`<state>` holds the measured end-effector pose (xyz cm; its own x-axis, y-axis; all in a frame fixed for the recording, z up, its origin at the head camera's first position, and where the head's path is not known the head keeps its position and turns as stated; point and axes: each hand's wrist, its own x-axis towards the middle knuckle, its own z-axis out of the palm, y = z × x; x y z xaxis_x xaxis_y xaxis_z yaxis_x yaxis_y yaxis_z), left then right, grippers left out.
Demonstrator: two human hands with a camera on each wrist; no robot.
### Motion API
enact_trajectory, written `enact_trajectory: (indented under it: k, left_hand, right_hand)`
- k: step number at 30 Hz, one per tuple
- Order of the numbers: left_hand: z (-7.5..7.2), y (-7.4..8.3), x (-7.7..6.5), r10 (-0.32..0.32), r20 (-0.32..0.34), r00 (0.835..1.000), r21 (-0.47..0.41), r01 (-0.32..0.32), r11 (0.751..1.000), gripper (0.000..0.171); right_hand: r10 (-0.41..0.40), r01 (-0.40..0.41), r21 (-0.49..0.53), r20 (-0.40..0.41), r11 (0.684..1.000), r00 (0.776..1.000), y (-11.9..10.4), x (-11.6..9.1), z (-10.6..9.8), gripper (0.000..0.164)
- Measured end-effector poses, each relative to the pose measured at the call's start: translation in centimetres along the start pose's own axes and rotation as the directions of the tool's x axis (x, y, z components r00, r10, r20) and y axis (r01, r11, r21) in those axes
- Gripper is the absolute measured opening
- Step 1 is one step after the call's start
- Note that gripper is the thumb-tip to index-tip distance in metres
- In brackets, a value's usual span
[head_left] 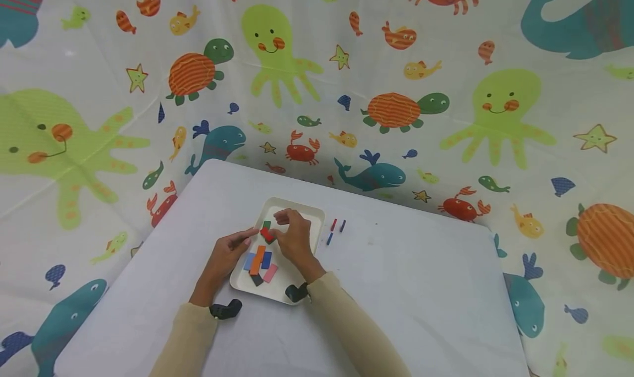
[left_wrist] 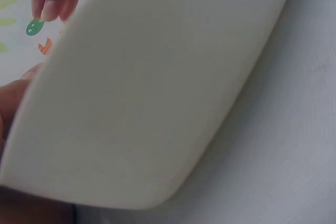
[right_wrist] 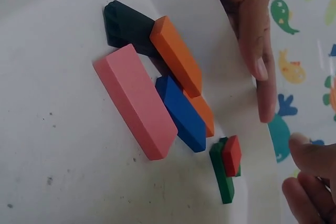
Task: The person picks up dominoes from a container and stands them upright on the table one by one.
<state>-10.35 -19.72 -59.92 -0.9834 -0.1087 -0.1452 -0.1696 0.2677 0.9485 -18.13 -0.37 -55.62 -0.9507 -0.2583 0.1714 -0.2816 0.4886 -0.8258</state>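
Observation:
Over the cream tray [head_left: 317, 231], my right hand [head_left: 295, 239] hovers with fingers bent loosely, thumb nearest a red block [right_wrist: 231, 156]. That block lies on a green block [right_wrist: 222, 182] near the tray's wall; a gap separates it from the right fingers in the right wrist view. My left hand [head_left: 225, 256] is at the tray's left rim, index finger straight, nothing seen in its grasp. Nearer me in the tray are a pink block [right_wrist: 137, 103], a dark blue block [right_wrist: 181, 114], an orange block [right_wrist: 176, 56] and a dark green block [right_wrist: 128, 27].
Several short red and blue sticks [head_left: 330, 238] lie on the white table [head_left: 421, 278] right of the tray. A light blue block [head_left: 249, 261] sits beneath the orange one. A sea-animal cloth [head_left: 317, 80] hangs behind. The tray's side [left_wrist: 147, 103] fills most of the left wrist view.

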Motion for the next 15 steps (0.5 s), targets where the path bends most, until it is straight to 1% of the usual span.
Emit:
enact_trajectory:
  k: [6,10,15]
  left_hand:
    - [0.0,0.1,0.0,0.015,0.002,1.000,0.008,-0.015,1.000,0.041]
    - [0.0,0.1,-0.1,0.011,0.001,1.000,-0.001,-0.011,1.000,0.041]
    - [0.0,0.3,-0.1,0.028,-0.003,1.000,0.005,-0.028,1.000,0.043]
  right_hand:
    - [-0.013,0.015,-0.039,0.050,0.999,0.999,-0.1,0.2,0.8,0.034]
    - [-0.011,0.019,-0.093,0.084,0.995,0.996,0.1,0.3,1.4,0.034]
    - [0.002,0.019,-0.170,0.123,0.985,0.992,0.4,0.5,2.0,0.033]
